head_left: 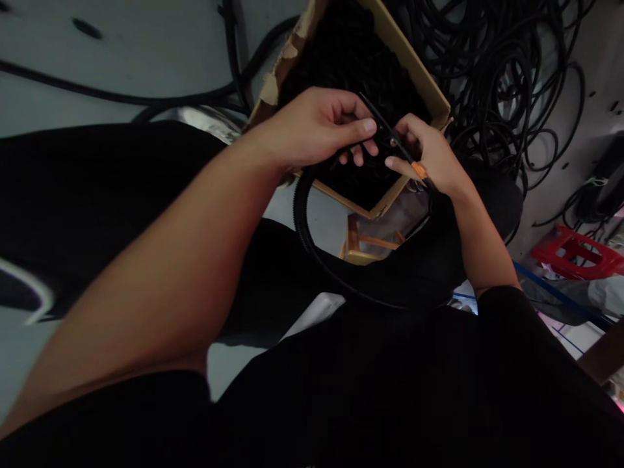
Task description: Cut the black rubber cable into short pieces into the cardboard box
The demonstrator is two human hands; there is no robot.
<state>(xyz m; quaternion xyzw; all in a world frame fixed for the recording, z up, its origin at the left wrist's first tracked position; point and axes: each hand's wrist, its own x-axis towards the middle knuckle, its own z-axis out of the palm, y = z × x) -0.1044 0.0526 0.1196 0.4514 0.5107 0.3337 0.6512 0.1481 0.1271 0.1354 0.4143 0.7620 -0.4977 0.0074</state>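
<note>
My left hand (336,127) is closed over the box, thumb and fingers pinching the end of a black ribbed hose (301,211). From there the hose curves down over my lap in a loop. Close by on the right, my right hand (423,149) grips a slim, dark, scissor-like tool (385,120) with an orange part near the palm. The tool slants up and left, its tip by my left fingertips; whether it touches the hose I cannot tell. Beneath both hands sits an open cardboard box (414,58) filled with short black pieces, too dark to make out singly.
Coils of black hose (507,84) lie on the grey floor (146,39) right of the box. Another black hose (121,97) crosses at the left. A wooden stool (358,244) shows below the box, a red plastic stool (575,253) at the right.
</note>
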